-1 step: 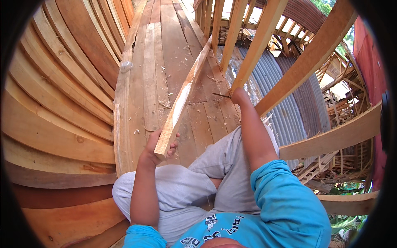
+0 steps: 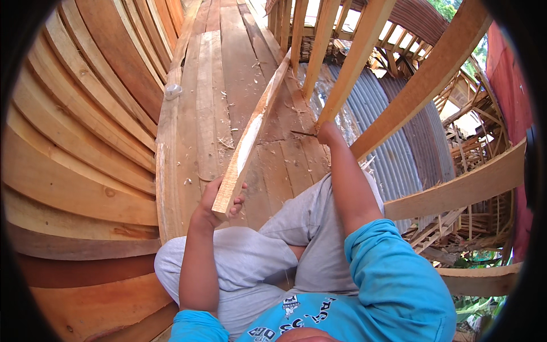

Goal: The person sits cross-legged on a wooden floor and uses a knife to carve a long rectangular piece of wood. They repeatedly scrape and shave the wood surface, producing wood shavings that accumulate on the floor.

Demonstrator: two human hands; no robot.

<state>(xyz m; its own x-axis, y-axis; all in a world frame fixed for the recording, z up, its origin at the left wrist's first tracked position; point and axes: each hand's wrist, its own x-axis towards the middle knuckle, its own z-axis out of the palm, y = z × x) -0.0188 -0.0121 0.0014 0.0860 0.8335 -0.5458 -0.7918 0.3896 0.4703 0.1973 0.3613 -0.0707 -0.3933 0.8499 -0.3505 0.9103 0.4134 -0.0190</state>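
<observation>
My left hand (image 2: 226, 199) is wrapped round the near end of a long, squared wooden bar (image 2: 250, 137). The bar slants away to the right, its far end by the upright posts, and its top face has a pale, white-looking stretch along the middle. My right arm reaches forward past my right knee. Beside the foot of a wooden post (image 2: 353, 62), my right hand (image 2: 327, 134) is closed, its fingers mostly hidden. From it a thin dark strip (image 2: 303, 133) sticks out to the left, possibly a blade; its kind is unclear.
Plank flooring (image 2: 208, 114) with scattered shavings runs ahead. Curved boards (image 2: 85, 171) wall the left side, with a small clear container (image 2: 173, 91) near their edge. At right, beyond the posts, lie corrugated metal sheets (image 2: 393, 148) and piled wood scraps (image 2: 478, 211).
</observation>
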